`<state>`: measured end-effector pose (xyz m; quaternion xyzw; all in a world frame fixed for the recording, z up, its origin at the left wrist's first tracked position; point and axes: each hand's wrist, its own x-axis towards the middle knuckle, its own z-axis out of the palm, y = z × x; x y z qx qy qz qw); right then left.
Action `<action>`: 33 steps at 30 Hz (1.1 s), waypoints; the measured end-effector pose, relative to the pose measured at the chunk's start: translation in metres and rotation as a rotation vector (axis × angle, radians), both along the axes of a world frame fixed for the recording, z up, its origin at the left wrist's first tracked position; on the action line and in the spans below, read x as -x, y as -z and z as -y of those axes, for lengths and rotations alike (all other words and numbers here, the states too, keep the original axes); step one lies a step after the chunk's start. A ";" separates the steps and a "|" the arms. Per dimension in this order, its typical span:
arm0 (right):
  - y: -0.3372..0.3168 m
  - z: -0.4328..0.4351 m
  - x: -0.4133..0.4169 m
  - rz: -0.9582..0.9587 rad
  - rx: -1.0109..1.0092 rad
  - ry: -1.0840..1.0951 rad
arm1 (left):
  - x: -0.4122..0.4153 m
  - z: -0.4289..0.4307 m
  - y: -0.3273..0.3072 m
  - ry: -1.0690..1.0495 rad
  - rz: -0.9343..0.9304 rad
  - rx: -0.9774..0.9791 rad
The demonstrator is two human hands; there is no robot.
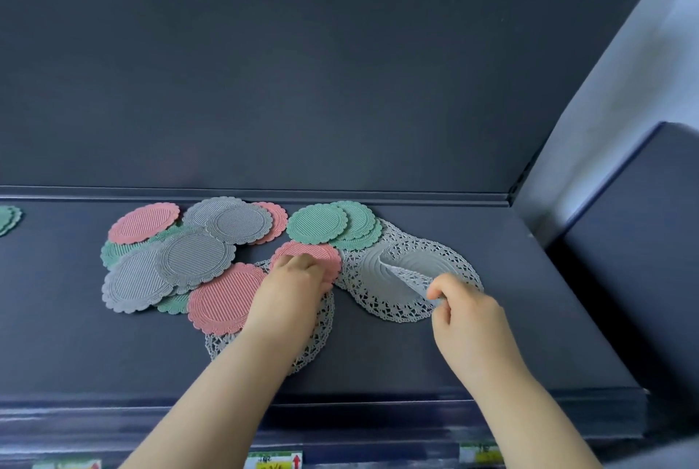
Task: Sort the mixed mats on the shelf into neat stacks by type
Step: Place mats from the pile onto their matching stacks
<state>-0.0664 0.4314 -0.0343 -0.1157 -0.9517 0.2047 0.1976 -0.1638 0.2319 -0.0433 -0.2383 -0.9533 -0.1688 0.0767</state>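
Round ribbed mats in pink, grey and green lie mixed on the dark shelf (416, 351). My left hand (291, 289) rests with curled fingers on a small pink mat (314, 253), over a grey lace mat (317, 336). My right hand (465, 321) pinches the near edge of a large grey lace mat (382, 279) and folds it up and back. A small stack of green mats (321, 224) lies behind it. A second pink mat (223, 298) sits left of my left wrist. Grey ribbed mats (196, 258) overlap further left.
Another green mat (7, 219) shows at the far left edge. The shelf's back panel (302, 90) rises behind the mats. Price labels (276, 461) run along the front lip. A dark box-like unit (643, 241) stands to the right.
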 end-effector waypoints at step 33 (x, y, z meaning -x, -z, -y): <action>-0.008 0.008 0.008 0.244 -0.113 -0.092 | -0.030 -0.010 -0.011 0.007 -0.265 0.114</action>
